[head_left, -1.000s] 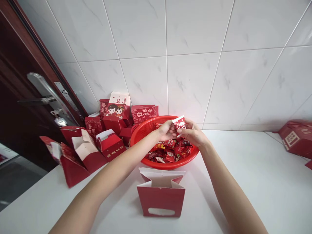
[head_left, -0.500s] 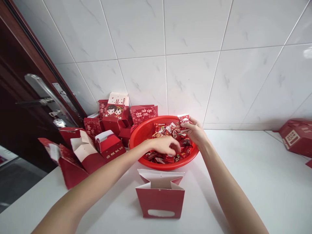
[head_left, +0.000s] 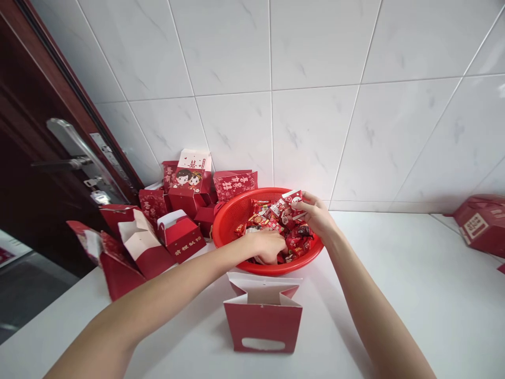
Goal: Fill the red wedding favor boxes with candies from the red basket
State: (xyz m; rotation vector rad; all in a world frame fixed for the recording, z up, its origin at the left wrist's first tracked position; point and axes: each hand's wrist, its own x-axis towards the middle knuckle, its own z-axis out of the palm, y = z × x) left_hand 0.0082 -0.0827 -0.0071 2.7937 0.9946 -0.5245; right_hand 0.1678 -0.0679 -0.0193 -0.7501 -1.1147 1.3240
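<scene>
A red plastic basket (head_left: 225, 223) stands in front of me, filled with small wrapped candies (head_left: 298, 243), mostly in red wrappers. My left hand (head_left: 270, 246) reaches down into the candies with its fingers curled; the fingertips are hidden, so what they pinch cannot be made out. Over the basket's right side, my right hand (head_left: 319, 215) pinches a red and white candy packet (head_left: 292, 199) between thumb and fingers. Directly before the basket, a red paper gift box (head_left: 263, 321) stands upright, its top open and white inside.
Several red gift boxes (head_left: 179, 239), some open, are grouped left of the basket. At the far right lies another red box (head_left: 479, 223). A tiled wall (head_left: 307, 142) rises behind the white table (head_left: 394, 284); a dark door (head_left: 43, 131) with a metal handle is at left.
My left hand has pushed deeper into the candies, its fingers now curled down. My right hand has moved the candy packet slightly inward and lower over the basket.
</scene>
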